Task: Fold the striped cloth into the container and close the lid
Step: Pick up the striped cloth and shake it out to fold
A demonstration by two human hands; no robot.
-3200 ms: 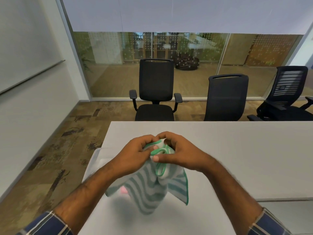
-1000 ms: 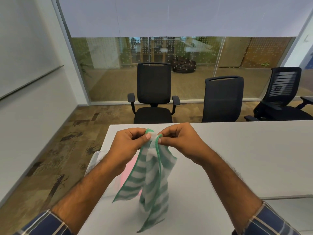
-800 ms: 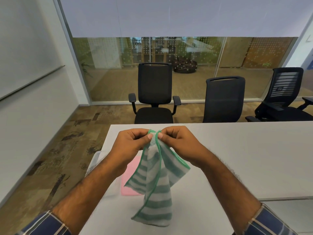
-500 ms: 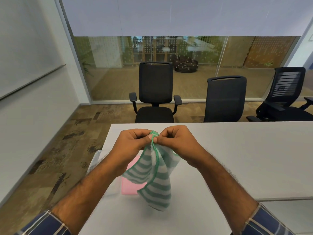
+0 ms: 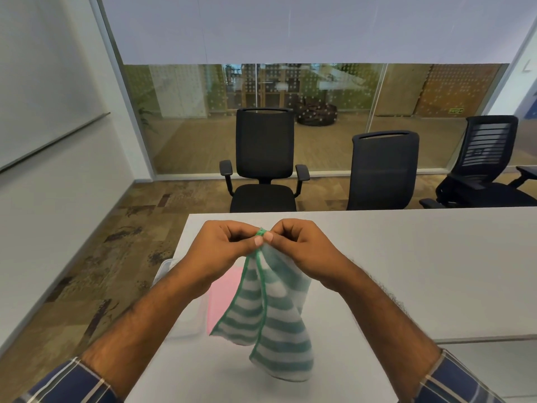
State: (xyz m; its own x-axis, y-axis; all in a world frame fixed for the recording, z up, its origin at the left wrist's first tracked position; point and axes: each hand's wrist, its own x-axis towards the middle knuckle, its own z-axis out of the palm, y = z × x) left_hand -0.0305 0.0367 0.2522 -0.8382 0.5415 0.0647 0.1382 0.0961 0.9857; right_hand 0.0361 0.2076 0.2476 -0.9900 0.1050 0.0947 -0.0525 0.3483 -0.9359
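The green-and-white striped cloth (image 5: 270, 315) hangs in the air above the white table (image 5: 406, 271), pinched at its top corners. My left hand (image 5: 223, 248) and my right hand (image 5: 302, 248) meet thumb to thumb, each gripping a green-edged corner. The cloth drapes down in loose folds with its lower end just above the tabletop. A clear plastic container (image 5: 165, 269) sits at the table's left edge, mostly hidden behind my left forearm. A pink lid (image 5: 223, 298) lies flat next to it, partly covered by the cloth.
Three black office chairs stand beyond the table's far edge: one in the middle (image 5: 264, 161), one to its right (image 5: 383, 170), one at far right (image 5: 485, 164). A glass wall runs behind them. Patterned carpet lies left of the table.
Both hands kept the cloth's top corners pinched together while the hanging cloth swung and twisted. The hands sit at about the same height as half a second ago.
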